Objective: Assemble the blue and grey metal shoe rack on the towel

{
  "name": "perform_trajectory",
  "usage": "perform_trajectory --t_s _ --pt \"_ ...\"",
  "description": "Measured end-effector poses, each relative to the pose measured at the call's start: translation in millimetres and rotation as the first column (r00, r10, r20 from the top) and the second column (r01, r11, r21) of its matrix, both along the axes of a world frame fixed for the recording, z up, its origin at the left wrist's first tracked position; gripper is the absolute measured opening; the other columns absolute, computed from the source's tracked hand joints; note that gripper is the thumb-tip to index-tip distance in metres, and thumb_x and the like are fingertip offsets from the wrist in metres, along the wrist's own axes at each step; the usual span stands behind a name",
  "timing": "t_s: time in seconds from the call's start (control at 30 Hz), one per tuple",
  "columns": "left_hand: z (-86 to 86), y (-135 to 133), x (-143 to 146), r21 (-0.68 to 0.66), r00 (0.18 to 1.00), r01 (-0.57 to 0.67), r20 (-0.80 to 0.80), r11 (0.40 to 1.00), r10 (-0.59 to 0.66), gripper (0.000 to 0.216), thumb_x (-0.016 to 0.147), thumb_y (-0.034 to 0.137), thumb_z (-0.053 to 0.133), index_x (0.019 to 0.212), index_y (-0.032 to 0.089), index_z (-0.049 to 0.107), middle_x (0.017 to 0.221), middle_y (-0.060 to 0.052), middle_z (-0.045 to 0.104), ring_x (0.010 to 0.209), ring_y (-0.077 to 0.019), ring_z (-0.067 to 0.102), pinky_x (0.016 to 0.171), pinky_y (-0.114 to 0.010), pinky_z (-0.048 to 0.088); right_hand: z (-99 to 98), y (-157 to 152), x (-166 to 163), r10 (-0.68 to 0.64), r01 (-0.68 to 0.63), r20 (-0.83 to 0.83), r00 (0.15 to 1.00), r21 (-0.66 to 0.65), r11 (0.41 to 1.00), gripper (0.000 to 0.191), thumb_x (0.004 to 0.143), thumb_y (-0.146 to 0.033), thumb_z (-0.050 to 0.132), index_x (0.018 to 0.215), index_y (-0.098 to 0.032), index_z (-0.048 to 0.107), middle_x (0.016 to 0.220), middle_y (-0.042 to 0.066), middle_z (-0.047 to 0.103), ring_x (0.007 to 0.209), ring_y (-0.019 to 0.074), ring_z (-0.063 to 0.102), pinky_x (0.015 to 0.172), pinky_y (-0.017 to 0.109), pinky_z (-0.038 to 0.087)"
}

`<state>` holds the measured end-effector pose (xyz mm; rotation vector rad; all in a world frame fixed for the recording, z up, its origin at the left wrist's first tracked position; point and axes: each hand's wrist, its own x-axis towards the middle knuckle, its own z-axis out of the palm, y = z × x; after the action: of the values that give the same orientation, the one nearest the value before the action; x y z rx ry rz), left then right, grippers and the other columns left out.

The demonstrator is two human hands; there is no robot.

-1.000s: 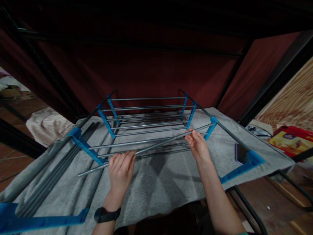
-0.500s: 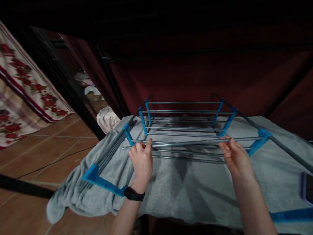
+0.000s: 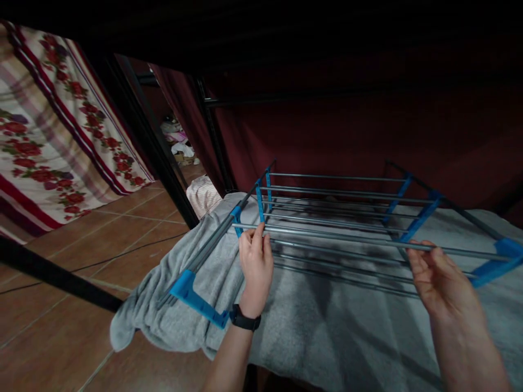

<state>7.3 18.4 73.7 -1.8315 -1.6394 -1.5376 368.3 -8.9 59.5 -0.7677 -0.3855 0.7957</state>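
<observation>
A rack of grey metal rods with blue plastic brackets stands on a grey blanket (image 3: 294, 321). My left hand (image 3: 256, 264), with a black band on its wrist, pinches the frontmost metal rod (image 3: 343, 237) near its left end. That end meets the left blue bracket (image 3: 237, 218); whether it sits inside cannot be made out. My right hand (image 3: 445, 280) has its fingers closed around the same rod farther right, palm turned partly up. The rod's right end is at the right blue bracket (image 3: 500, 262). Behind it, several more rods span the rack.
Loose rods (image 3: 214, 245) lie along the left side of the rack. Another blue bracket (image 3: 200, 305) juts out at the front left. A black bed post (image 3: 157, 147) rises at the left, beside a floral blanket (image 3: 73, 130). A dark red curtain (image 3: 327, 130) hangs behind.
The rod's left end has risen from below the left bracket up to it, with my left hand on it. The view has turned left, so everything appears farther right.
</observation>
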Motion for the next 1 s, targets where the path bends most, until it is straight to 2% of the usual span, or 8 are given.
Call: perform_trajectory --t_s 0.13,0.27,0.47,0.77,1.0 --pt "3.0 6.3 3.9 -0.025 0.987 0.129 0.097 0.991 -0.126 0.038 0.1 0.026 0.047 0.136 0.021 0.058 0.114 -0.011 0.063 0.106 -0.0225 0.062 0.093 -0.037 0.05 -2.9 4.6 2.8 -0.011 0.011 0.0 1.0 0.013 1.0 0.02 0.068 -0.017 0.083 0.085 -0.013 0.074 0.088 0.002 0.071 0.082 0.0112 0.07 0.085 0.023 0.061" --pt "4.0 9.4 8.4 -0.064 0.977 0.176 0.134 0.982 -0.166 0.043 0.1 0.023 0.044 0.142 0.021 0.053 0.127 -0.013 0.064 0.118 -0.0236 0.061 0.101 -0.039 0.049 -0.9 5.5 2.1 -0.014 0.014 0.011 1.0 0.011 1.0 0.015 0.071 -0.016 0.081 0.084 -0.014 0.074 0.09 0.003 0.071 0.083 0.0116 0.07 0.087 0.022 0.06" --pt "2.2 14.2 8.6 -0.104 0.981 0.165 0.122 0.981 -0.152 0.045 0.099 0.021 0.045 0.143 0.022 0.051 0.131 -0.013 0.064 0.122 -0.0243 0.06 0.105 -0.041 0.048 1.7 5.7 -3.2 -0.058 0.058 -0.003 0.998 -0.036 0.998 0.006 0.079 -0.014 0.072 0.084 -0.014 0.075 0.091 0.006 0.07 0.086 0.0119 0.07 0.086 0.022 0.059" --pt "-4.4 18.4 4.0 -0.103 0.991 0.112 0.089 0.988 -0.103 0.044 0.096 0.014 0.048 0.138 0.02 0.056 0.13 -0.012 0.067 0.121 -0.0231 0.063 0.104 -0.039 0.05 -4.9 6.4 -1.1 -0.043 0.042 0.033 0.999 0.008 0.999 0.015 0.072 -0.019 0.081 0.085 -0.015 0.076 0.09 0.003 0.07 0.085 0.0115 0.069 0.086 0.022 0.06" --pt "-5.1 18.5 3.5 -0.096 0.991 0.097 0.1 0.991 -0.087 0.041 0.096 0.014 0.047 0.135 0.018 0.058 0.13 -0.013 0.068 0.12 -0.0229 0.064 0.102 -0.038 0.051 -4.8 5.5 -2.2 -0.056 0.056 -0.007 0.998 -0.011 0.998 0.021 0.069 -0.019 0.084 0.087 -0.014 0.076 0.093 0.003 0.069 0.089 0.012 0.069 0.09 0.024 0.058"
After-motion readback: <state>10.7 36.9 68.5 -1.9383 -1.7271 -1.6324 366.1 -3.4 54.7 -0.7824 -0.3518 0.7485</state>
